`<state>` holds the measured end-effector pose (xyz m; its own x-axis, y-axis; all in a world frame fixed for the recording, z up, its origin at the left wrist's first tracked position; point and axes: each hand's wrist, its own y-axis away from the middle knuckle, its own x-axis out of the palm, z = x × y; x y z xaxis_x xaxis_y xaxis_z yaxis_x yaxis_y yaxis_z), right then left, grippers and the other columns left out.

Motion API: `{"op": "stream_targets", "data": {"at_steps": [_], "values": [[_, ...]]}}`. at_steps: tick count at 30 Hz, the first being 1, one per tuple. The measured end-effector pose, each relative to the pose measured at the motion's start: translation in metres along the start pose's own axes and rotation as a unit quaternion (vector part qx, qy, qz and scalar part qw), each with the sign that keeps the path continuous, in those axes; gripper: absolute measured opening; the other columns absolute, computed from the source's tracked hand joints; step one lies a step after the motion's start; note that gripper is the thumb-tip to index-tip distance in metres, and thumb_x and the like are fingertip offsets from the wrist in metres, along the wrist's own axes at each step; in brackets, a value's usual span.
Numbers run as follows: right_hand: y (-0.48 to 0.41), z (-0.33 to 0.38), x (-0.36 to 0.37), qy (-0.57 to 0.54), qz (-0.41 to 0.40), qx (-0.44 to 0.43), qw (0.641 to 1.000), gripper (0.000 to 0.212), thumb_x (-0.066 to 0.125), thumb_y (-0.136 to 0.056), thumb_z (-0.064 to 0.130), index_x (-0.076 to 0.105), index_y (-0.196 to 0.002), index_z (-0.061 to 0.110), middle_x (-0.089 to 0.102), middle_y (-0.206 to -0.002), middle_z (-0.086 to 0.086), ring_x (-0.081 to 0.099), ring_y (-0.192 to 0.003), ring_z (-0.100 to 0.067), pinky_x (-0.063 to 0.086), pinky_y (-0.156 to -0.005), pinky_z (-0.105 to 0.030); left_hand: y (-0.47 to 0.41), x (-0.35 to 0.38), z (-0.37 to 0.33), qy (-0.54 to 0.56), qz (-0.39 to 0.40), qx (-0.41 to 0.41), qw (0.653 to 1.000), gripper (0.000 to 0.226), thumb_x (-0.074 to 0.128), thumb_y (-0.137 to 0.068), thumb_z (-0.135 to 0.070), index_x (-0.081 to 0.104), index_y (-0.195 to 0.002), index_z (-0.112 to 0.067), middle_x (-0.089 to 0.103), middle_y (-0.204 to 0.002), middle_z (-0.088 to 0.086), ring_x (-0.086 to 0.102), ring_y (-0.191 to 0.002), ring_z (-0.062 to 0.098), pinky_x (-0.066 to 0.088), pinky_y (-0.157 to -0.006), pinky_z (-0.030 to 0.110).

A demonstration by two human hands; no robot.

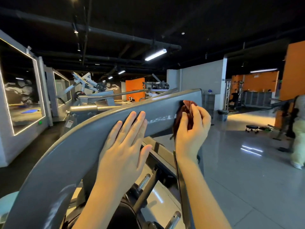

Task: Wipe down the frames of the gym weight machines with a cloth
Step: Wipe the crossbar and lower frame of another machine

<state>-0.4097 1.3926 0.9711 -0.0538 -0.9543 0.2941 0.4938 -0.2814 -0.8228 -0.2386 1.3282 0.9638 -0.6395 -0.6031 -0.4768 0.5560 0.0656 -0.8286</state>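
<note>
Cloth, dark reddish-brown and bunched up, is pressed against the side face of the grey frame, close to that beam's upper far end. The right hand holds it there with its grip clamped on the cloth: fingers curled over the top of the wad, thumb against its near side, and a loose end hanging below the frame's lower edge. The left hand lies flat on the same face, further down the frame from the cloth. Its grip is apart, with fingers straight and side by side and the thumb spread past the frame's lower edge, holding nothing.

Under the frame sit chrome pegs and dark machine parts. Behind the frame stand more grey weight machines and an orange wall. Left of the frame are mirror panels with lit edges. Right of the frame, on the glossy floor, stands a low black stool. Further right a blurred person in pale trousers is cut off by the edge.
</note>
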Motion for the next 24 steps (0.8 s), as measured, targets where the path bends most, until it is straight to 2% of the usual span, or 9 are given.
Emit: {"op": "stream_targets", "data": {"at_steps": [2, 6, 10, 11, 13, 16, 18, 21, 24], "values": [[0.028, 0.009, 0.001, -0.004, 0.034, -0.033, 0.999, 0.038, 0.052, -0.092, 0.024, 0.060, -0.124, 0.006, 0.053, -0.125, -0.010, 0.045, -0.118, -0.013, 0.034, -0.099, -0.008, 0.003, -0.002, 0.005, -0.005, -0.002, 0.004, 1.000, 0.059, 0.011, -0.104, -0.044, 0.036, -0.146, -0.010, 0.032, -0.155, 0.005, 0.024, -0.146, 0.021, 0.016, -0.118, 0.040], [0.017, 0.011, -0.002, -0.008, 0.091, -0.138, 0.986, 0.033, 0.056, -0.091, 0.019, 0.065, -0.118, 0.003, 0.057, -0.118, -0.014, 0.050, -0.113, -0.026, 0.039, -0.100, -0.021, 0.008, -0.004, 0.012, -0.016, -0.018, 0.006, 1.000, 0.058, 0.013, -0.104, -0.043, 0.040, -0.144, -0.010, 0.036, -0.153, 0.006, 0.026, -0.144, 0.022, 0.020, -0.116, 0.042], [-0.016, 0.015, 0.014, -0.040, 0.088, -0.140, 0.985, 0.033, 0.053, -0.093, 0.014, 0.059, -0.124, 0.004, 0.053, -0.131, -0.012, 0.048, -0.125, -0.032, 0.040, -0.105, -0.049, 0.007, -0.003, 0.009, -0.019, -0.027, -0.002, 0.999, 0.056, 0.014, -0.104, -0.042, 0.040, -0.143, -0.010, 0.037, -0.152, 0.006, 0.028, -0.143, 0.023, 0.020, -0.116, 0.042], [-0.005, 0.017, 0.014, -0.054, 0.092, -0.132, 0.986, 0.034, 0.050, -0.095, 0.015, 0.056, -0.128, 0.007, 0.049, -0.136, -0.009, 0.044, -0.131, -0.031, 0.038, -0.107, -0.052, 0.006, -0.004, 0.008, -0.023, -0.028, -0.001, 0.999, 0.056, 0.014, -0.104, -0.041, 0.040, -0.142, -0.010, 0.038, -0.152, 0.006, 0.028, -0.143, 0.023, 0.019, -0.116, 0.042], [0.029, 0.015, 0.009, -0.066, 0.119, -0.138, 0.981, 0.032, 0.043, -0.101, 0.021, 0.050, -0.131, 0.013, 0.044, -0.141, -0.005, 0.038, -0.137, -0.028, 0.034, -0.112, -0.050, 0.006, -0.006, 0.007, -0.020, -0.024, -0.005, 0.999, 0.056, 0.014, -0.105, -0.040, 0.041, -0.142, -0.009, 0.039, -0.151, 0.006, 0.028, -0.142, 0.023, 0.016, -0.116, 0.039], [0.036, 0.012, 0.006, -0.077, 0.140, -0.201, 0.966, 0.031, 0.034, -0.104, 0.029, 0.050, -0.126, 0.015, 0.047, -0.136, -0.004, 0.040, -0.135, -0.025, 0.036, -0.111, -0.051, 0.009, -0.009, 0.008, -0.011, -0.028, -0.029, 0.999, 0.055, 0.014, -0.105, -0.039, 0.040, -0.144, -0.009, 0.036, -0.152, 0.006, 0.027, -0.143, 0.022, 0.013, -0.118, 0.037], [0.005, 0.022, 0.019, -0.086, 0.145, -0.240, 0.956, 0.030, 0.037, -0.103, 0.025, 0.054, -0.124, 0.011, 0.049, -0.133, -0.007, 0.042, -0.132, -0.027, 0.035, -0.112, -0.047, 0.010, -0.011, 0.011, -0.020, -0.033, -0.056, 0.998, 0.054, 0.016, -0.105, -0.038, 0.035, -0.146, -0.008, 0.034, -0.154, 0.005, 0.025, -0.144, 0.022, 0.011, -0.119, 0.037], [-0.033, 0.044, 0.043, -0.088, 0.130, -0.215, 0.964, 0.032, 0.048, -0.097, 0.016, 0.058, -0.126, 0.008, 0.054, -0.133, -0.010, 0.044, -0.132, -0.030, 0.038, -0.109, -0.046, 0.008, -0.012, 0.014, -0.039, -0.050, -0.088, 0.994, 0.053, 0.017, -0.104, -0.035, 0.031, -0.147, -0.009, 0.034, -0.154, 0.007, 0.025, -0.144, 0.023, 0.010, -0.120, 0.037], [-0.007, 0.043, 0.041, -0.103, 0.124, -0.220, 0.962, 0.030, 0.047, -0.096, 0.014, 0.055, -0.124, 0.011, 0.050, -0.134, -0.009, 0.042, -0.134, -0.030, 0.036, -0.111, -0.045, 0.007, -0.011, 0.014, -0.063, -0.055, -0.096, 0.992, 0.051, 0.019, -0.104, -0.031, 0.031, -0.147, -0.008, 0.033, -0.154, 0.008, 0.026, -0.144, 0.024, 0.010, -0.120, 0.038]]}}
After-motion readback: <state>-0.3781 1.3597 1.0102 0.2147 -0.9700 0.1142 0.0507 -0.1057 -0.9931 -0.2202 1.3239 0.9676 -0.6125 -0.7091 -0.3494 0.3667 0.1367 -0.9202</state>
